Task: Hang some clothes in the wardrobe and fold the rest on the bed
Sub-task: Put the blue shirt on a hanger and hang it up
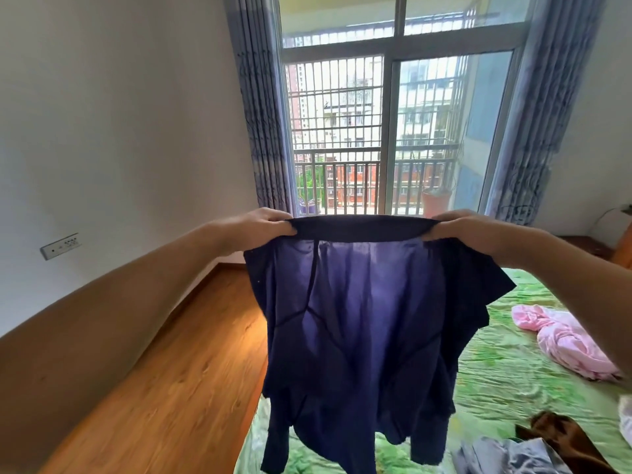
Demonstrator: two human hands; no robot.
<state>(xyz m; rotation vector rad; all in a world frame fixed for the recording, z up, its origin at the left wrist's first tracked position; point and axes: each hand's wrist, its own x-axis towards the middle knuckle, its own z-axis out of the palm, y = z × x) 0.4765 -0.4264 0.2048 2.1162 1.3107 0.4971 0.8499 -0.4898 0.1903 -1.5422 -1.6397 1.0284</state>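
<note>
A dark navy top (359, 330) hangs in the air in front of me, held up against the window light. My left hand (265, 222) grips its upper edge at the left and my right hand (468, 227) grips the same edge at the right, so the edge is stretched between them. Its sleeves dangle down to the left side of the green bed cover (506, 364). A crumpled pink garment (564, 336) lies on the bed at the right. A brown garment (561, 436) and a grey-blue one (506, 456) lie at the lower right.
A wooden floor strip (164, 388) runs along the white wall left of the bed. Ahead are a barred balcony window (376, 131) and blue curtains (263, 114) on both sides. A wall socket panel (61, 246) sits at the left. No wardrobe is in view.
</note>
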